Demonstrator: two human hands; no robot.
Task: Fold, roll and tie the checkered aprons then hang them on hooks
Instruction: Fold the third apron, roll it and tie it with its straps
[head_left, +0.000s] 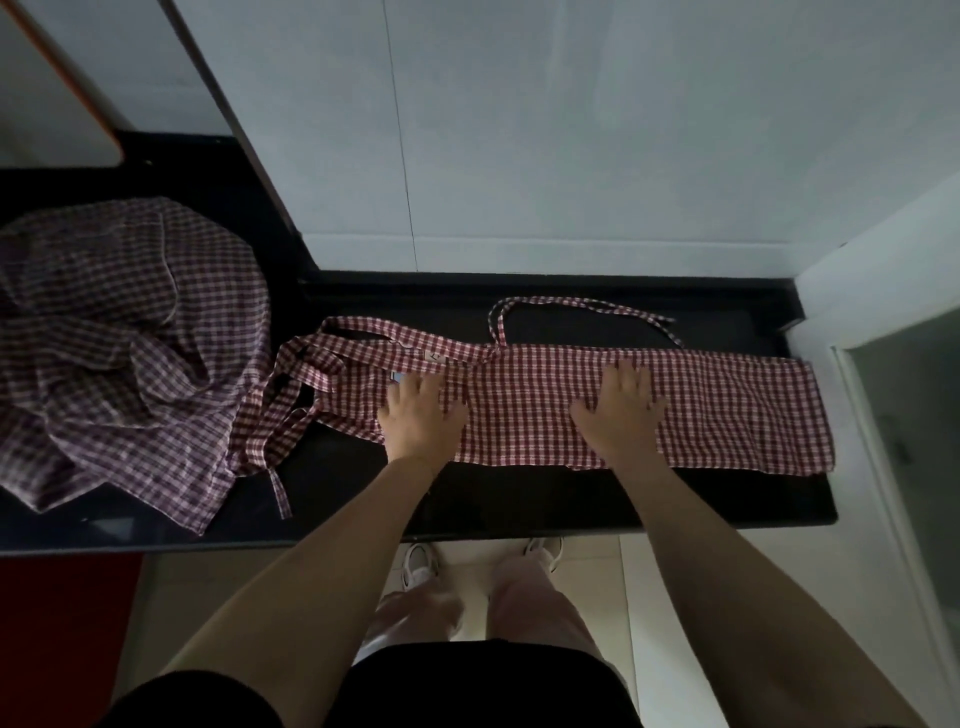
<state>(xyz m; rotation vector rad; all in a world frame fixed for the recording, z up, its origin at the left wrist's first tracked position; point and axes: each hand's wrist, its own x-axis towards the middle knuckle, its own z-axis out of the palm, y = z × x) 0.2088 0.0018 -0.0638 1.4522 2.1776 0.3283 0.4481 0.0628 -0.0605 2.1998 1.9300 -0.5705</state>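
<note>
A red-and-white checkered apron (727, 410) lies folded into a long narrow strip across the black counter (519, 499). Its waist tie (582, 304) loops toward the wall and its neck straps (301, 384) trail off the left end. My left hand (421, 410) presses flat on the strip's left part with fingers spread. On the middle of the strip my right hand (621, 410) lies flat too, fingers straight. A crumpled pile of purple-checkered aprons (119, 338) sits on the counter at the left.
White tiled wall (571, 130) rises directly behind the counter. A white frame (883, 415) bounds the counter's right end. The counter's front edge runs just below the apron, with my legs and shoes on the tiled floor (649, 597) beneath. A red panel (62, 623) sits lower left.
</note>
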